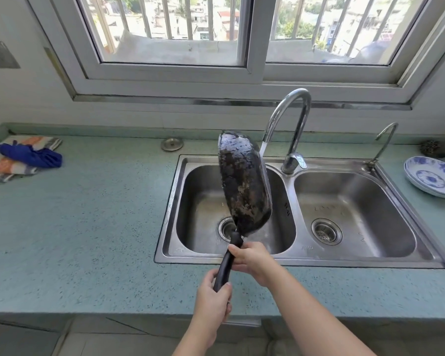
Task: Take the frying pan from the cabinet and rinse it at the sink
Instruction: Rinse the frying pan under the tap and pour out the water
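Note:
A black frying pan [243, 181] with a worn, blotchy underside is held nearly on edge above the left basin of the steel double sink [290, 258]. Its underside faces left and its inside faces the tap. Water runs from the curved chrome tap [290, 116] down onto the pan's upper right rim. My left hand [213, 301] is shut on the lower end of the pan's black handle. My right hand [252, 258] grips the same handle higher up, just below the pan body.
A blue cloth [34, 155] lies on a striped towel [8, 163] at the counter's far left. A round steel sink plug [172, 144] sits behind the sink. A small second tap [383, 142] and stacked blue-and-white plates [433, 178] are on the right. A window spans the wall behind.

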